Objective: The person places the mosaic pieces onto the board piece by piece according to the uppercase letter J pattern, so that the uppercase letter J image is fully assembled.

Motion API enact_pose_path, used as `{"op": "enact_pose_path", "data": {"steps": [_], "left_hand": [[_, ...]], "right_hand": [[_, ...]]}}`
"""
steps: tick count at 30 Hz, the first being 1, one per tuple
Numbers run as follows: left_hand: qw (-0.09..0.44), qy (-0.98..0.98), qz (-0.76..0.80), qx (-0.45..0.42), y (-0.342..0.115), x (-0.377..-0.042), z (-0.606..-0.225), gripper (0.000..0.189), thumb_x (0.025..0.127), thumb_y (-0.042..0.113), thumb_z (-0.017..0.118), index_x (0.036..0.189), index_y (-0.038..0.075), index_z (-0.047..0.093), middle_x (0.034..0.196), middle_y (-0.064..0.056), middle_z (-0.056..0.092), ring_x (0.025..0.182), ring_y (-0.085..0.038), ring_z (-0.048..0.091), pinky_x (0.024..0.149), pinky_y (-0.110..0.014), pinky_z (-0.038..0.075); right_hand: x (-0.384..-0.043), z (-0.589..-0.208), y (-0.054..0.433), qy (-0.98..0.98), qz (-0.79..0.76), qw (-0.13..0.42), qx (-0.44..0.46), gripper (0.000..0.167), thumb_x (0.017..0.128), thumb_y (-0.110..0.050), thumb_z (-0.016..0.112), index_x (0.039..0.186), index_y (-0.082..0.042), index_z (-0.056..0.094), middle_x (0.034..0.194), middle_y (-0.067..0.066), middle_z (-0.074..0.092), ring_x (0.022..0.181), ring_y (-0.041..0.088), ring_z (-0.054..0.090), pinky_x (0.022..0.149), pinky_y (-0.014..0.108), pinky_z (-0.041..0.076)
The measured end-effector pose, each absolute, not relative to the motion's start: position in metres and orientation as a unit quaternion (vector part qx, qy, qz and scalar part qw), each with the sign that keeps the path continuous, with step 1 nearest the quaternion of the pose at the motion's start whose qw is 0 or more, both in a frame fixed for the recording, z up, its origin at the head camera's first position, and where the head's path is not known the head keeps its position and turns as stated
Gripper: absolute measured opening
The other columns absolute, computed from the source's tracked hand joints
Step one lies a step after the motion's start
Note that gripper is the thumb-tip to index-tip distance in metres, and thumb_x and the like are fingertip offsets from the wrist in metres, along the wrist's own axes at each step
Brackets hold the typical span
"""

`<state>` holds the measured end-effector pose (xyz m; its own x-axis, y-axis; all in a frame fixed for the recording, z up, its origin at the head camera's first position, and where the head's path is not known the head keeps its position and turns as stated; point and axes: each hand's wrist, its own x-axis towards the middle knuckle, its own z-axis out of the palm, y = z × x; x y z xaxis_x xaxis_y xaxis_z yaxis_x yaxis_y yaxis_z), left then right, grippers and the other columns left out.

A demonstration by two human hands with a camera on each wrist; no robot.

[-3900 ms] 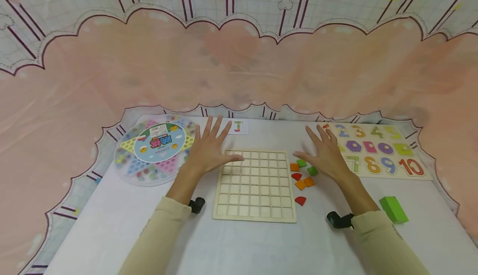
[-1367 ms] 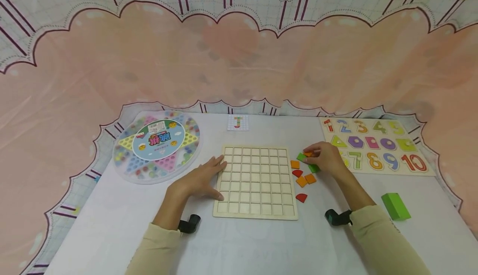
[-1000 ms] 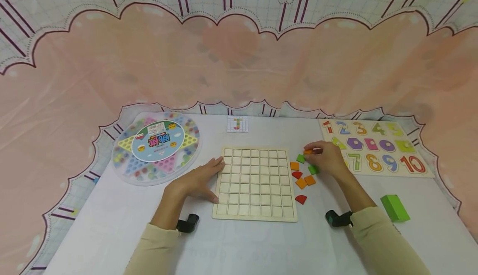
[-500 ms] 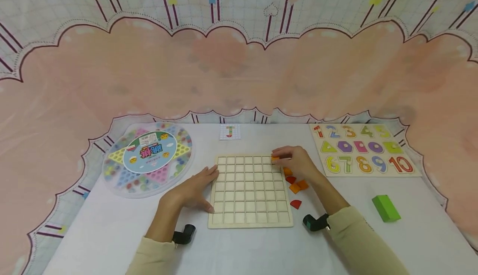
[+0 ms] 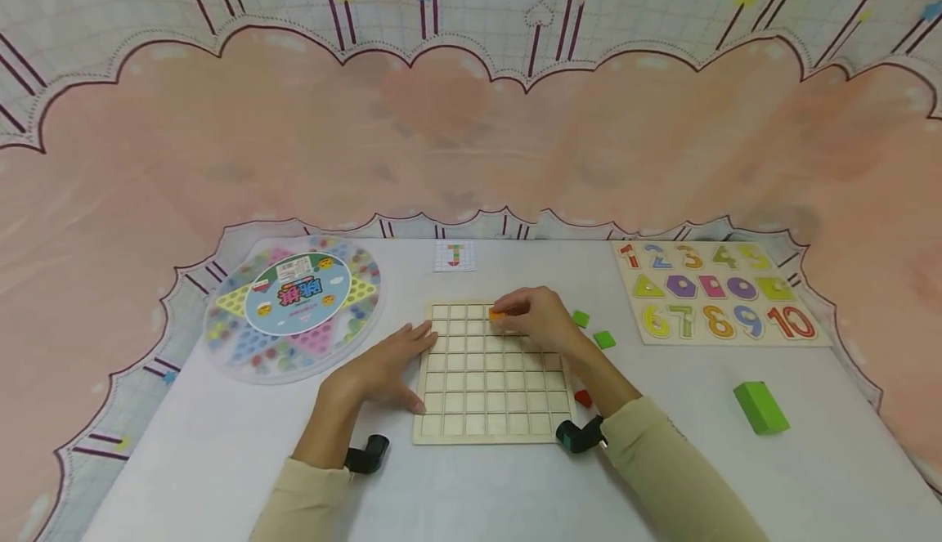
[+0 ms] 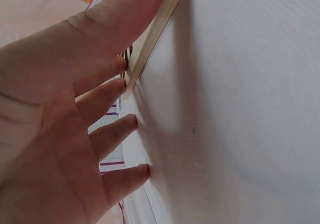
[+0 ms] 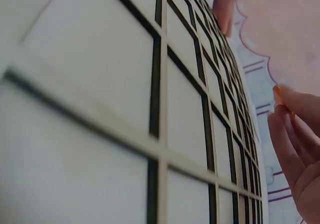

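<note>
A pale wooden grid board point(image 5: 474, 380), nearly square, is laid flat on a white tabletop. Its face is divided by thin raised strips into rows of shallow square cells. Its left edge is touched by the spread fingers and thumb of the left hand point(image 5: 378, 369). A small, flat orange piece point(image 5: 495, 314) is pinched between the right hand's point(image 5: 543, 319) thumb and fingers over the board's far row; whether the wood is touched cannot be told.

Beige sleeves point(image 5: 673, 468), black wrist cameras point(image 5: 369, 454)
</note>
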<state>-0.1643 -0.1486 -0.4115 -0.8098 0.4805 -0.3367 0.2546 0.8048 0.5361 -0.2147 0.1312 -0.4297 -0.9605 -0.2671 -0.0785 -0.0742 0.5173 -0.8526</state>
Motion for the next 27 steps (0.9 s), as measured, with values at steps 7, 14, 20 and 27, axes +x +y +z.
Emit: {"op": "enact_pose_path", "data": {"steps": [7,14,20,27], "left_hand": [[0.239,0.922,0.231,0.198,-0.147,-0.166,-0.411,0.105,0.07,0.02,0.093,0.158,0.008,0.038,0.173,-0.009,0.02,0.161,-0.039,0.012,0.129,-0.058,0.019],[0.242,0.927,0.221,0.183,-0.149,-0.167,-0.412,0.105,0.071,0.022,0.093,0.159,0.01,0.037,0.173,-0.005,0.018,0.162,-0.036,0.011,0.129,-0.057,0.02],[0.24,0.927,0.222,0.183,-0.15,-0.166,-0.412,0.105,0.071,0.022,0.093,0.159,0.009,0.037,0.173,-0.006,0.018,0.162,-0.037,0.011,0.129,-0.058,0.02],[0.242,0.925,0.224,0.19,-0.148,-0.166,-0.413,0.105,0.071,0.022,0.093,0.159,0.009,0.037,0.173,-0.007,0.018,0.161,-0.037,0.011,0.129,-0.058,0.02]], "right_hand": [[-0.217,-0.431,0.117,0.875,-0.463,0.099,-0.103,0.019,0.084,-0.024,0.085,0.102,-0.018,0.082,0.11,0.004,0.078,0.088,0.013,0.07,0.079,0.027,0.055],[-0.22,-0.435,0.103,0.889,-0.43,0.106,-0.115,0.018,0.084,-0.026,0.085,0.099,-0.016,0.082,0.108,0.004,0.079,0.086,0.013,0.072,0.079,0.027,0.055],[-0.221,-0.437,0.095,0.891,-0.422,0.102,-0.131,0.017,0.082,-0.018,0.086,0.097,-0.012,0.082,0.106,0.007,0.08,0.088,0.015,0.074,0.082,0.03,0.058],[-0.223,-0.44,0.093,0.902,-0.403,0.089,-0.127,0.019,0.079,-0.019,0.088,0.096,-0.011,0.083,0.102,0.006,0.081,0.086,0.013,0.076,0.078,0.027,0.06]]}}
